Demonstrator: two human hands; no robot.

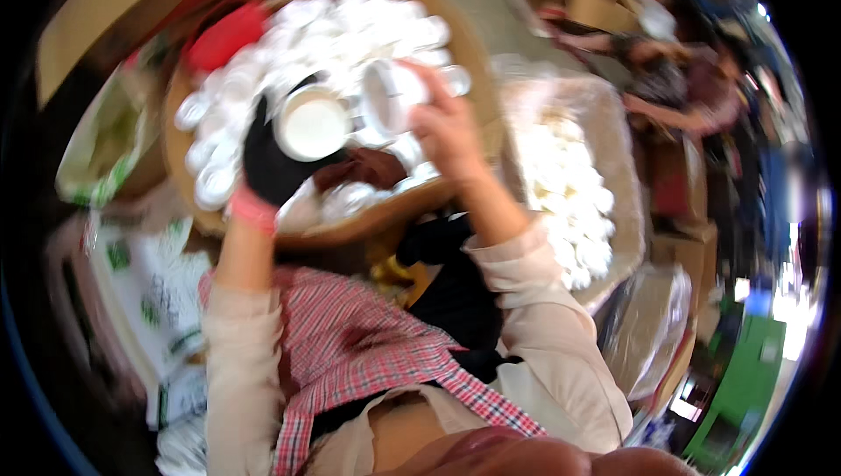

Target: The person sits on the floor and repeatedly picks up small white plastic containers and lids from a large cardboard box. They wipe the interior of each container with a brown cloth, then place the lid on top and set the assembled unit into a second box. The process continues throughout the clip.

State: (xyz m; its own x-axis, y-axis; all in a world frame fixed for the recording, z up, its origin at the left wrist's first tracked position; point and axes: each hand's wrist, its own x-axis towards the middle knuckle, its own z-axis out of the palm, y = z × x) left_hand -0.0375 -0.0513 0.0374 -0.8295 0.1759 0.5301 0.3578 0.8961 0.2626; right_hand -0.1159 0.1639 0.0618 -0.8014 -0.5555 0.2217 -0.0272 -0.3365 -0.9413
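My left hand [267,154], in a black glove, is closed round a white round cup-like container [314,124] whose pale round face is turned up. Close beside it, my bare right hand [445,121] grips a second white round container [385,99], tilted so its round end faces left. The two pieces are apart or barely touching; blur hides which. Both hands are above a large cardboard box [487,117] heaped with similar white pieces [342,25]. A brown cloth [363,169] lies on the heap just below my hands.
A red object [228,36] rests at the box's far left. To the right stands a plastic-lined box [613,169] with more white pieces. White printed sacks [149,283] lie at left. Another person [674,82] bends among cartons at far right, near a green cabinet-like thing [745,380].
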